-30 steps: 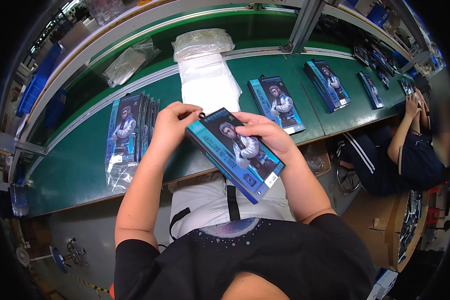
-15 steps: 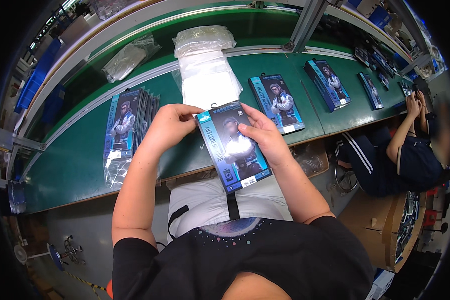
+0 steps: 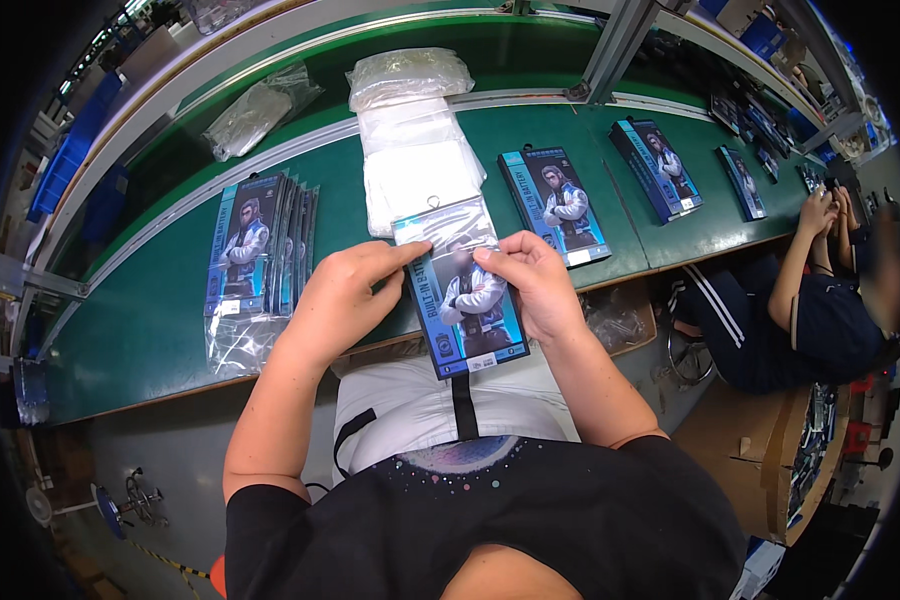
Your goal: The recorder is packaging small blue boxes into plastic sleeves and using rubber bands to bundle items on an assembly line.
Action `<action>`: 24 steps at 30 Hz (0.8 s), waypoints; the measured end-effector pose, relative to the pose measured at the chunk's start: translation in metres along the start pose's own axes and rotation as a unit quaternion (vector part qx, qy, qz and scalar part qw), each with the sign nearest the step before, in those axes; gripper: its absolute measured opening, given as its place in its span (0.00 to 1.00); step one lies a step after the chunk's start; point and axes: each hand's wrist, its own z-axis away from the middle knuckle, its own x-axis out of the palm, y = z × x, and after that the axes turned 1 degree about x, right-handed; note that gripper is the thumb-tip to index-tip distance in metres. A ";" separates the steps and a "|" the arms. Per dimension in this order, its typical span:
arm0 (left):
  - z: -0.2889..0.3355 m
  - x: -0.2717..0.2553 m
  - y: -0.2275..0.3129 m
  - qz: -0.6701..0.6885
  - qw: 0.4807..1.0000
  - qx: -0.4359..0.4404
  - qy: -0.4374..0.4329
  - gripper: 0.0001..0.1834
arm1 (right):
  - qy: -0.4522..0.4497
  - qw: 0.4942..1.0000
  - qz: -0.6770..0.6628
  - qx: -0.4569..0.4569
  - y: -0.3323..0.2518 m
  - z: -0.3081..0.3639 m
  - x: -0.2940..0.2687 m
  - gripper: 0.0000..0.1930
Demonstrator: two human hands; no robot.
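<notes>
Between my hands is a flat blue-and-black retail box point(image 3: 473, 325) with a printed figure on its front and a hanging loop at its top. Clear plastic film, apparently a bag point(image 3: 448, 222), covers its upper part and shines with glare. My left hand point(image 3: 348, 300) pinches at the film by the box's left edge, index finger stretched along it. My right hand point(image 3: 542, 285) grips the right edge, thumb on the front. Just beyond the box lies a stack of clear bags point(image 3: 415, 170). The box's back and the fingers behind it are hidden.
At the left on the green table point(image 3: 120, 345), bagged boxes point(image 3: 240, 250) lean in an overlapping row. Similar boxes point(image 3: 560, 205) lie to the right, towards a co-worker point(image 3: 820, 290). A bundle of bags point(image 3: 410, 78) and a loose packet point(image 3: 260, 115) sit at the back.
The film has come over the top part of the box. My left hand moved down and right, onto the box's front edge; the right thumb stays on the front. The box is slightly more upright.
</notes>
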 end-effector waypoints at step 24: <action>0.015 0.027 0.050 0.707 0.676 -0.179 -0.108 0.19 | -0.081 0.735 0.438 -0.511 -0.049 0.029 0.021 0.33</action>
